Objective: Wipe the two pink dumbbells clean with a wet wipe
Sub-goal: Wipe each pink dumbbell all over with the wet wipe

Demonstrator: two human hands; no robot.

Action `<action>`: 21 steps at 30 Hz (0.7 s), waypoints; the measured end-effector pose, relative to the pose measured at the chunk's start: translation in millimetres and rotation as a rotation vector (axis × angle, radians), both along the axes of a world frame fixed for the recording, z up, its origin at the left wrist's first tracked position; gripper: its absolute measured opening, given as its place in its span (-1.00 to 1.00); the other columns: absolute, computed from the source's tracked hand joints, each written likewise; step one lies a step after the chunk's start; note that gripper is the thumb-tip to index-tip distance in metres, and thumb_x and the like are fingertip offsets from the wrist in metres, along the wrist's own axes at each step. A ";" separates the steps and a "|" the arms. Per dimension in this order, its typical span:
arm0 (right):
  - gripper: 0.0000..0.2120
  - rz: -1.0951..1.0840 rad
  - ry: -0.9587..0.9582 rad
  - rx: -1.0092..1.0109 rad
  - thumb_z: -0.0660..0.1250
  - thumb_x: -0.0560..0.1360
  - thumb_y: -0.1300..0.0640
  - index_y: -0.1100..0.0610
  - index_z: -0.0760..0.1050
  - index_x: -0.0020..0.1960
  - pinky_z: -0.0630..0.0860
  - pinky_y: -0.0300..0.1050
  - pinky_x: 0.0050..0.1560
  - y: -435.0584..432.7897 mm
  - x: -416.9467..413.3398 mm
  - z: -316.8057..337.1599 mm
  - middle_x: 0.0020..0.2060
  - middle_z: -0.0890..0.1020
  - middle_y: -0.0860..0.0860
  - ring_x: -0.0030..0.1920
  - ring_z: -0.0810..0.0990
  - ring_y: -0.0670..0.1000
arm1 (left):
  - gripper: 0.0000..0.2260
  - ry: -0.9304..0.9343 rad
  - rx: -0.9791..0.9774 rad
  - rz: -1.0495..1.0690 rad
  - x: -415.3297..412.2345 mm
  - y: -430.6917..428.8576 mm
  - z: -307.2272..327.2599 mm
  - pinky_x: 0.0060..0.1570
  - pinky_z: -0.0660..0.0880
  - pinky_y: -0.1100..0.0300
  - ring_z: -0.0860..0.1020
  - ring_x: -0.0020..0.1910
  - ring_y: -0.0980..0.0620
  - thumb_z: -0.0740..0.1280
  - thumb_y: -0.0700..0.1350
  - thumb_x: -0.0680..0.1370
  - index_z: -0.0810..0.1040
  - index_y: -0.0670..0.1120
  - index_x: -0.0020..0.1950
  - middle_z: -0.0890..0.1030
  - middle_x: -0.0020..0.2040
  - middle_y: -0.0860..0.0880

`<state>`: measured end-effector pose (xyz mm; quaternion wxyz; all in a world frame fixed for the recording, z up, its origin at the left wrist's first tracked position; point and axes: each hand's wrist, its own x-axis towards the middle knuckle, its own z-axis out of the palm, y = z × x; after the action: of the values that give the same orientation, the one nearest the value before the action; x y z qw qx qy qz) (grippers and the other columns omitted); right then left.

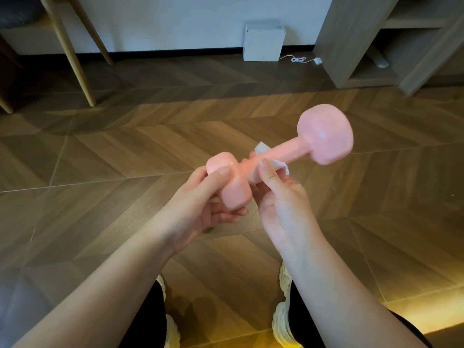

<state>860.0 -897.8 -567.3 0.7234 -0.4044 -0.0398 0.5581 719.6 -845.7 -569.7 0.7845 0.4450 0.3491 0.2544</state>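
Left hand (200, 204): curled round the near head of the pink dumbbell (288, 150), thumb laid on top, fingers underneath. Right hand (281, 204): thumb and fingers pinched on the wet wipe (280, 165), which is wrapped round the handle beside the near head. Dumbbell: held in the air above the floor (125, 151), tilted, far head raised to the right. White shoes (281, 320): seen below the forearms. Against the far wall: a white box (263, 43) with a white cable (298, 59), flanked by wooden legs (72, 59) on the left and a shelf unit (351, 46) on the right.
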 end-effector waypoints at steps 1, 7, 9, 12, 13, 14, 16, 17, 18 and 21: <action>-0.63 0.005 0.008 0.013 0.46 0.30 0.15 0.22 0.59 0.09 0.58 -0.09 0.15 -0.2 1.0 0.2 0.03 0.70 0.12 0.01 0.68 0.01 | -0.41 0.011 0.195 0.036 -0.8 -1.2 -0.5 -0.14 0.57 0.16 0.66 -0.05 -0.01 0.47 0.08 0.40 0.37 -0.05 0.35 0.63 0.10 -0.05; -0.59 0.012 0.028 0.014 0.47 0.29 0.10 0.16 0.59 0.12 0.61 -0.05 0.13 -2.6 4.8 3.2 -0.04 0.72 0.05 -0.02 0.71 -0.01 | -0.33 0.163 0.848 0.070 -1.4 -2.1 -8.9 0.05 0.55 0.21 0.55 0.20 0.08 0.58 -0.06 0.36 0.27 0.16 0.32 0.48 0.24 0.19; -0.64 0.010 0.002 -0.003 0.47 0.30 0.13 0.17 0.60 0.09 0.55 -0.02 0.24 -2.4 3.6 3.5 0.01 0.73 0.06 0.04 0.70 0.01 | -0.41 0.038 0.335 0.037 2.3 -0.1 0.8 -0.10 0.58 0.11 0.63 0.01 0.04 0.42 0.24 0.39 0.37 0.07 0.35 0.58 0.15 0.07; -0.62 0.020 -0.060 -0.028 0.46 0.31 0.13 0.22 0.59 0.10 0.53 -0.03 0.26 -1.4 1.0 3.4 0.03 0.72 0.08 0.10 0.68 0.03 | -0.36 0.042 -0.082 -0.057 1.5 7.6 -3.1 -0.21 0.54 0.02 0.61 -0.13 -0.11 0.28 0.28 0.47 0.43 -0.16 0.35 0.62 0.02 -0.22; -0.60 0.024 -0.061 -0.029 0.46 0.31 0.13 0.24 0.58 0.12 0.53 -0.03 0.26 -0.8 0.1 3.2 0.04 0.72 0.09 0.10 0.67 0.04 | -0.41 0.042 -0.033 -0.031 1.0 6.5 -2.3 -0.21 0.52 0.02 0.59 -0.13 -0.11 0.31 0.22 0.48 0.43 -0.18 0.32 0.60 0.03 -0.22; -0.59 0.023 -0.049 -0.025 0.47 0.31 0.13 0.25 0.58 0.13 0.54 -0.03 0.25 -0.6 0.4 3.2 0.06 0.71 0.10 0.09 0.67 0.04 | -0.47 0.040 0.087 0.015 0.9 2.6 -2.4 -0.19 0.50 0.03 0.58 -0.11 -0.06 0.38 0.17 0.46 0.43 -0.14 0.28 0.59 0.06 -0.16; -0.54 0.013 -0.005 -0.019 0.47 0.31 0.11 0.24 0.58 0.17 0.58 -0.05 0.18 -0.2 1.1 3.6 0.07 0.70 0.11 0.05 0.68 0.03 | -0.47 0.163 0.635 0.105 -3.6 -1.4 -4.3 -0.05 0.52 0.20 0.58 0.03 0.13 0.53 0.03 0.37 0.41 0.03 0.26 0.57 0.12 0.09; -0.51 0.007 0.013 -0.016 0.48 0.31 0.10 0.23 0.57 0.21 0.59 -0.05 0.16 -0.1 1.6 3.4 0.06 0.70 0.11 0.03 0.68 0.02 | -0.38 0.237 0.928 0.126 -6.4 -2.3 -7.1 0.03 0.48 0.33 0.55 0.15 0.14 0.59 -0.06 0.33 0.36 0.08 0.29 0.52 0.18 0.16; -0.48 0.001 0.023 -0.009 0.48 0.31 0.10 0.23 0.55 0.23 0.58 -0.03 0.17 -0.1 2.2 2.8 0.02 0.69 0.10 0.00 0.68 0.01 | -0.30 0.248 1.109 0.129 -7.1 -2.9 -10.5 0.09 0.45 0.38 0.51 0.23 0.11 0.61 -0.13 0.32 0.31 0.07 0.33 0.47 0.25 0.13; -0.46 -0.001 0.032 0.002 0.48 0.30 0.09 0.25 0.54 0.25 0.53 -0.01 0.24 -0.5 2.5 2.9 -0.14 0.68 0.03 -0.04 0.67 -0.01 | -0.40 0.154 0.804 0.150 -2.9 -3.2 -4.8 0.08 0.54 0.21 0.56 0.19 0.07 0.53 0.01 0.39 0.34 0.06 0.35 0.49 0.26 0.05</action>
<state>862.5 -898.3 -564.4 0.7246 -0.3947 -0.0284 0.5642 716.7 -848.9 -574.5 0.4990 0.7071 0.3111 0.3928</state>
